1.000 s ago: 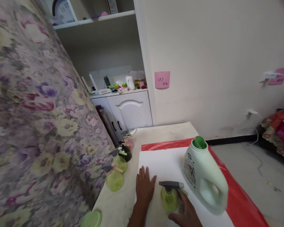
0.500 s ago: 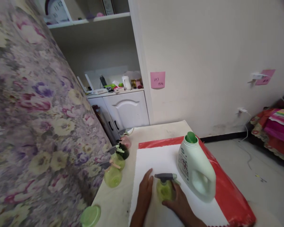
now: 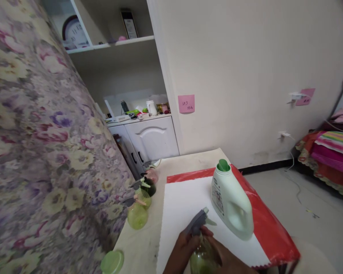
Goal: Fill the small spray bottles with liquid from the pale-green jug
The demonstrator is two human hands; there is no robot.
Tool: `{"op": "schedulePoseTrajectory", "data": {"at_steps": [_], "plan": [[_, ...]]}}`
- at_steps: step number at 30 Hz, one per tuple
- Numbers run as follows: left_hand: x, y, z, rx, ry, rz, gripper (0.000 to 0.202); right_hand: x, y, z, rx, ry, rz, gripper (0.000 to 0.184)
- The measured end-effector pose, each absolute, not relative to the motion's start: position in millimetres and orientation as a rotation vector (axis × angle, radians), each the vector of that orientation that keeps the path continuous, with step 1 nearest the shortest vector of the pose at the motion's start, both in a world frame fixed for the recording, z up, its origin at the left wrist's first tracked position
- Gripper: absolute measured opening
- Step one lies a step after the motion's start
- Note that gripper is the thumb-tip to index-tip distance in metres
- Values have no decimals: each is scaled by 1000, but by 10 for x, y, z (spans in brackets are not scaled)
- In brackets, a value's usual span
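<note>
A spray bottle point(image 3: 200, 251) with a yellow-green round body and a grey trigger head is in both my hands, low in the head view. My left hand point(image 3: 182, 247) is closed round its neck, just under the grey head. Around the body is my right hand point(image 3: 221, 255), its fingers partly hidden. The bottle leans, with its nozzle end up to the right. A pale green detergent jug point(image 3: 237, 205) with a green spout stands to the right, on white paper point(image 3: 185, 198) over a red sheet point(image 3: 267, 224).
Along the table's left side stand several spray bottles point(image 3: 137, 216) in yellow-green, dark and pink. A round green lid point(image 3: 112, 262) lies at the near left. The floral curtain point(image 3: 60, 160) hangs beside the table. Behind are a white cabinet point(image 3: 153, 137) and the wall point(image 3: 231, 95).
My left hand has moved from beside the spray bottle onto its neck. The bottle has come nearer to me and its head has turned from level to slanted.
</note>
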State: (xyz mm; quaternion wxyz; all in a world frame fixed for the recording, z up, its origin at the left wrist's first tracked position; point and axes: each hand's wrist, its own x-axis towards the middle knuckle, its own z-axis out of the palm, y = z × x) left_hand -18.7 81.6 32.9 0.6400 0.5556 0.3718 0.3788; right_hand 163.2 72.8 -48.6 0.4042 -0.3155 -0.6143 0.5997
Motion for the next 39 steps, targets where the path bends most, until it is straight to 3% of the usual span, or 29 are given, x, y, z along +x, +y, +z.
{"op": "schedulePoseTrajectory", "data": {"at_steps": [10,16,21,25,31,39], "plan": [[143,705,52,1157,1112,1108,37,1605,573,-451,-719,-1404,1467,103],[167,632,295,1284,1059,1087,36,1608,497,-187,-632,-1332,1596,80],[144,570,251,1102,923,1082,34,1628,423,-311,-686,-1340,1552,93],[236,527,178,1052,1027,1274,43,1593,378,-407,-722,-1369,1470,90],[138,376,202,1085,905,1100,48,1627,318,-384,-619,-1387,1464,95],[289,360,46,1082,1187,1177,45,1667,275,-416,-553,-1329,1490,98]]}}
